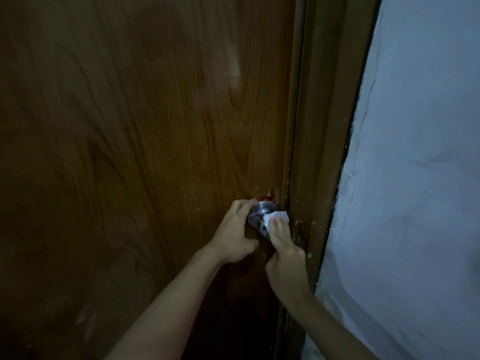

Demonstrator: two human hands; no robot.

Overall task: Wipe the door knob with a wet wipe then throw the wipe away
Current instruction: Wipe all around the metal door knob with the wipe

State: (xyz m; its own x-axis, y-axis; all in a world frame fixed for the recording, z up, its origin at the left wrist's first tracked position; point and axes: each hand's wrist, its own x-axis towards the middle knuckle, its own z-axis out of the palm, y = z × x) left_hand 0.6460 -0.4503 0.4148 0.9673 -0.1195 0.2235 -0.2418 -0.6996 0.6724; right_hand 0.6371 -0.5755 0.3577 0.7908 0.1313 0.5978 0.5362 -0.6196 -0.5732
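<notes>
A round silver door knob (257, 216) sticks out of a dark brown wooden door (145, 126) near its right edge. My left hand (235, 236) grips the knob from the left, fingers curled over its top. My right hand (284, 258) presses a white wet wipe (278, 217) against the knob's right side, fingers flat on the wipe. The lower part of the knob is hidden behind both hands.
The brown door frame (319, 152) runs beside the knob, close to my right hand. A pale, rough wall (415, 178) fills the right side. The light is dim.
</notes>
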